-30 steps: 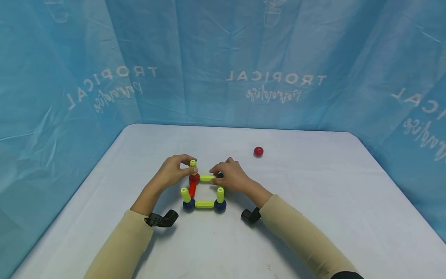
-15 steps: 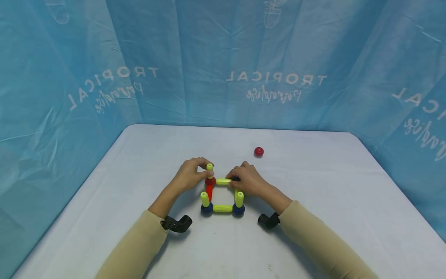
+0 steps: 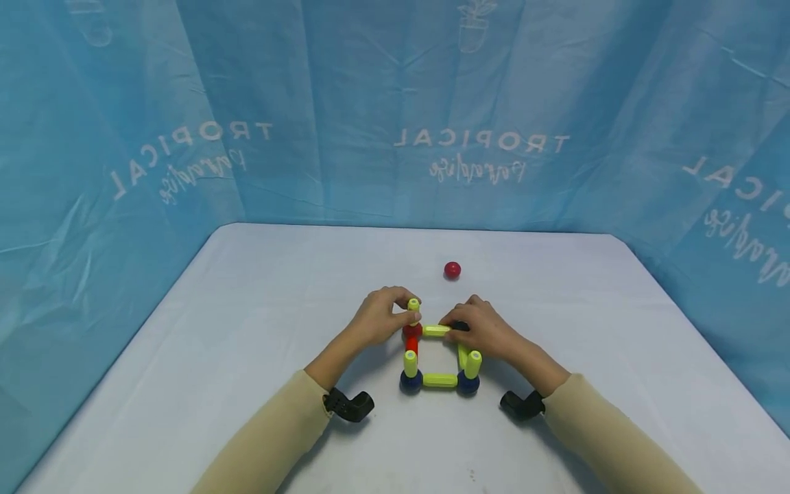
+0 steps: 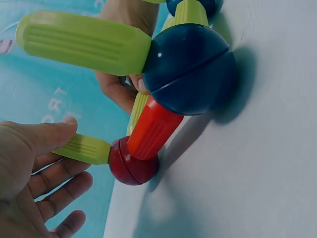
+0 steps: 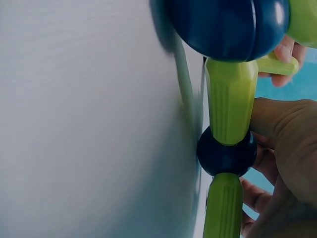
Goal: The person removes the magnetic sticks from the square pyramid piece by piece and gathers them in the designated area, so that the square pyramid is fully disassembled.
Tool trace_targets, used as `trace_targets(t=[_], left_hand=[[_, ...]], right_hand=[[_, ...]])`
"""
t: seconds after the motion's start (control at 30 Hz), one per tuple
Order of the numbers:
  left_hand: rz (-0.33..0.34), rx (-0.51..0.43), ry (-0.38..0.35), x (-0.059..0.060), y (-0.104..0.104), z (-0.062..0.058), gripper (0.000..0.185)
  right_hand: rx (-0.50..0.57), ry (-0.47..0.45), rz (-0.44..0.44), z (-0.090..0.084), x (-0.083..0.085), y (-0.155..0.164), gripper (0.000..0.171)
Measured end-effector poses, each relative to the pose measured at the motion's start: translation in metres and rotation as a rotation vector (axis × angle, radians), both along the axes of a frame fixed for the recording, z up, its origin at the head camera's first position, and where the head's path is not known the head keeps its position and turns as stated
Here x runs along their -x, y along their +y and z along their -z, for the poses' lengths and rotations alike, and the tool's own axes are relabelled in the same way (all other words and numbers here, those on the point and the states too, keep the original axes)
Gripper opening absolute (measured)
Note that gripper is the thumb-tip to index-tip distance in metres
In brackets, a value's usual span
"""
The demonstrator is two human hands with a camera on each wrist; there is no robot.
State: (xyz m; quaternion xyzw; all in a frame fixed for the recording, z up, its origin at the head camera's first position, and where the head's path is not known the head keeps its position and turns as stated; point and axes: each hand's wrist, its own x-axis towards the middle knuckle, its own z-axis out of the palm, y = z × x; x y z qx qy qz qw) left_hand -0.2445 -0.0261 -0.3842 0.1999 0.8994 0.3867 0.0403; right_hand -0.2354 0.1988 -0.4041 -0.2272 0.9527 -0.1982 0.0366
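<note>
I see a little square frame [image 3: 439,357] made of sticks and balls sitting on the white table [image 3: 247,329], near the front middle. My left hand [image 3: 376,321] pinches the yellow post [image 3: 413,310] that stands up on the red ball [image 3: 411,331] at the far left corner. Thumb and fingers curl round that post. My right hand [image 3: 484,329] is at the far right corner. Its fingers curl round the blue ball [image 5: 226,152] there and touch the far yellow stick [image 3: 437,330]. A red stick [image 4: 153,129] runs from the red ball to the near left blue ball [image 3: 410,381]. Two more yellow posts stand on the near corners. A loose red ball [image 3: 452,269] lies farther back on the table, well apart from the frame. Blue cloth [image 3: 395,110] hangs all around.
</note>
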Motion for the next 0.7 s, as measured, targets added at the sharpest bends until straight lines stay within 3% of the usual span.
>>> trace_targets(t=[0.2,0.43,0.7], left_hand=[[-0.014,-0.045,-0.034,-0.001,-0.002,0.007,0.024],[-0.062,-0.056,-0.069,-0.002,-0.024,0.021,0.025],[-0.024,0.011,-0.007,-0.004,-0.034,0.032,0.019]], right_hand=[[0.012,-0.011,0.010,0.001,-0.004,0.011,0.024],[0.020,-0.005,0.003,0.000,-0.006,0.013,0.024],[0.029,-0.007,-0.001,-0.001,-0.007,0.011,0.026]])
